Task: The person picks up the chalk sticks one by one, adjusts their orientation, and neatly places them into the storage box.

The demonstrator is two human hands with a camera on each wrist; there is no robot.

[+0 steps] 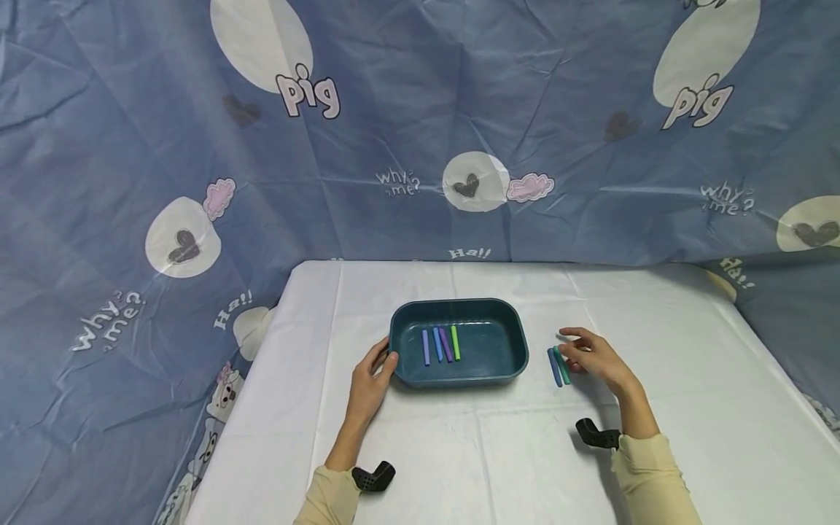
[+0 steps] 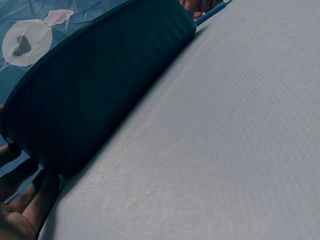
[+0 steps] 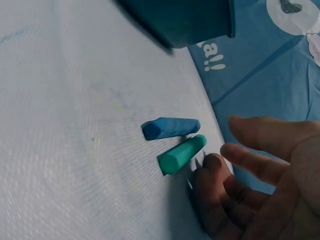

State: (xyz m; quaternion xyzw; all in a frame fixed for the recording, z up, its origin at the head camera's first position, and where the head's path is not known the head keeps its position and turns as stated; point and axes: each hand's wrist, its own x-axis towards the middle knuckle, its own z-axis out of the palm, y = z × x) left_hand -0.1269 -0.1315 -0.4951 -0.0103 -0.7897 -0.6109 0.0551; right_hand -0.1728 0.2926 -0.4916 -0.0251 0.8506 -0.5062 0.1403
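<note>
A dark teal tray [image 1: 488, 361] stands on the white cloth. Inside its left half lie a lavender chalk stick [image 1: 426, 348], a blue one [image 1: 437, 345], a purple one [image 1: 446, 345] and a lime green one [image 1: 456, 343]. My left hand [image 1: 370, 383] rests against the tray's left end, its fingers [image 2: 47, 195] touching the outer wall. Right of the tray, a dark blue chalk stick [image 3: 172, 128] and a green chalk stick [image 3: 182, 154] lie side by side on the cloth. Beside the green one hovers my right hand [image 1: 597, 361], fingers spread, holding nothing.
White cloth [image 1: 485, 452] covers the table, with a blue printed curtain [image 1: 394, 131] hanging behind and along the left side. A black wrist device [image 1: 374, 477] sits at the left cuff, another black device [image 1: 596, 434] at the right.
</note>
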